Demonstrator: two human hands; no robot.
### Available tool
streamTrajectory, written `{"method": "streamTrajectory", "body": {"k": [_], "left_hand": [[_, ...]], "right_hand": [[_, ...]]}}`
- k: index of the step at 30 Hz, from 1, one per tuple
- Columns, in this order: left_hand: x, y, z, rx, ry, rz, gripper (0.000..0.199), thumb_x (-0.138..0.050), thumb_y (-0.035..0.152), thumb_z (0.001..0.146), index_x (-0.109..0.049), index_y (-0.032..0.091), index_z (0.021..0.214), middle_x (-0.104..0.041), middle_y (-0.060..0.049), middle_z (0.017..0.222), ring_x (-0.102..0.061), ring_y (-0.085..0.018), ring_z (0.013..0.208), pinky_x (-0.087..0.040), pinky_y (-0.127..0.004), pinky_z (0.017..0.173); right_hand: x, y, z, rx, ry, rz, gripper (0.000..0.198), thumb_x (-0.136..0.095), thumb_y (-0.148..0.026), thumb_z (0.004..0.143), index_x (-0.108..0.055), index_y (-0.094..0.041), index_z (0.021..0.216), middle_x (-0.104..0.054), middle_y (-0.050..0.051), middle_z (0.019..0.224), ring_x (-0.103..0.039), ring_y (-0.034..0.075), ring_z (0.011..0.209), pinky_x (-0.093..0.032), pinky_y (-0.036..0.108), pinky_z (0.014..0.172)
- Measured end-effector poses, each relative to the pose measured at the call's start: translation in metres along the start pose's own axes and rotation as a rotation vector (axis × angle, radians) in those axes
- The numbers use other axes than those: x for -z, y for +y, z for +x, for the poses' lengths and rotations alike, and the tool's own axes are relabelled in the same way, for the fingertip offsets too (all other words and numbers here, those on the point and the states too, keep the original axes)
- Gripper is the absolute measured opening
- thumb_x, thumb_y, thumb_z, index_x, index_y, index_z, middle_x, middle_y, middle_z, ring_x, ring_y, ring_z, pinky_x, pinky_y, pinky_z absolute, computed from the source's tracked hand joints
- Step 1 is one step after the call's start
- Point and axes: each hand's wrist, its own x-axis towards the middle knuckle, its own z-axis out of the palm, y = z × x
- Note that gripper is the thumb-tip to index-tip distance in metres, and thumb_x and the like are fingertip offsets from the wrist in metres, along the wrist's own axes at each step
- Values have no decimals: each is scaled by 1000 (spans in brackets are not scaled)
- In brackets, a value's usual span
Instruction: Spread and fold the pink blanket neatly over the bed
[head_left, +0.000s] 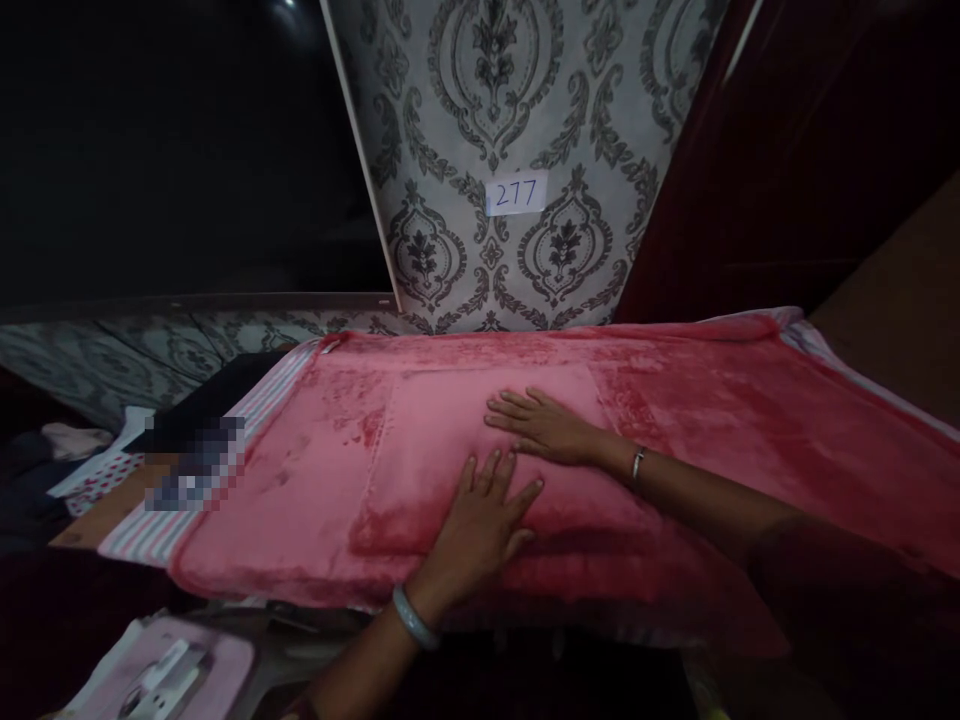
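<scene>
A pink rectangle of plush fabric point(420, 450), like a pillowcase or a folded cloth, lies flat on a pink-red plush blanket point(285, 500). My left hand point(484, 525) rests palm down near its front middle, fingers spread and pointing away from me. Farther back, my right hand point(544, 425) is laid flat on the same fabric, its fingers stretched out to the left. Neither hand grips anything. A pale bangle point(415, 618) circles my left wrist, and a thin metal bracelet point(638, 463) is on the right one.
Striped cloth point(161, 525) shows under the blanket's left edge. A large dark screen point(187, 150) stands at back left, patterned wallpaper with a "277" paper label point(516, 193) behind. A dark red glossy panel point(787, 180) is at right. A pink item with white parts point(176, 670) sits low left.
</scene>
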Motion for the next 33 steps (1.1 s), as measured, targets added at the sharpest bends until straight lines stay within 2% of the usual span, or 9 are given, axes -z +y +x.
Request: {"method": "streamTrajectory", "body": {"k": [4,10,16,19,22,25,27,30,33], "left_hand": [[-3,-1,0,10,0,-8,72,-64,45,95,-34,34,160,-30,-15,169,-27,-37,156,-29,-65,122],[-8,-3,-1,6,-20,-23,71,-60,46,97,-31,35,161,-28,-14,170,-24,-37,157,-28,-65,123],[-8,-2,-3,14,-11,-25,72,-60,46,97,-30,36,162,-26,-14,171,-24,-36,157,-26,-64,124],[-8,-2,-2,18,-2,-32,71,-60,47,97,-32,35,161,-27,-14,170,-25,-37,157,-26,-63,124],[-8,-1,1,19,9,-47,68,-61,47,96,-37,34,159,-29,-14,169,-26,-36,157,-27,-62,124],[-3,-1,0,-1,37,-59,63,-58,46,98,-41,31,157,-37,-14,166,-32,-34,154,-29,-60,123],[2,-2,-4,-24,76,-72,57,-54,43,101,-45,27,154,-47,-13,159,-39,-30,150,-30,-56,124],[6,-4,-19,-6,151,-77,49,-50,35,101,-52,23,149,-59,-12,148,-49,-27,142,-31,-53,124],[2,-2,-38,88,192,-16,56,-56,37,98,-48,28,153,-56,-13,151,-47,-32,143,-27,-61,122]], "right_hand": [[0,41,20,-108,-3,-53,62,-33,-56,107,-31,-32,164,-22,8,170,-19,35,157,-17,65,122],[4,90,38,-267,-71,-40,67,-29,-61,105,-33,-30,164,-32,9,167,-32,36,152,-24,64,120],[4,95,37,-393,-33,11,64,-23,-54,106,-41,-26,161,-44,6,161,-39,27,149,-28,51,124],[7,92,35,-458,-3,-17,64,-22,-52,107,-37,-24,162,-39,7,164,-36,27,151,-27,51,125],[18,85,37,-470,-15,-50,64,-26,-54,106,-33,-26,164,-30,9,167,-29,32,154,-26,58,123],[28,57,46,-312,19,-57,64,-30,-54,106,-32,-27,164,-23,9,170,-22,33,156,-20,61,124],[27,23,53,-114,15,-26,61,-30,-52,107,-35,-28,163,-23,8,170,-18,31,158,-17,58,126],[16,-30,62,178,-73,48,56,-30,-52,109,-37,-34,161,-26,3,170,-16,26,158,-16,54,126],[1,-58,71,335,-126,77,55,-32,-52,109,-36,-37,161,-27,0,170,-13,23,159,-11,54,127]]}}
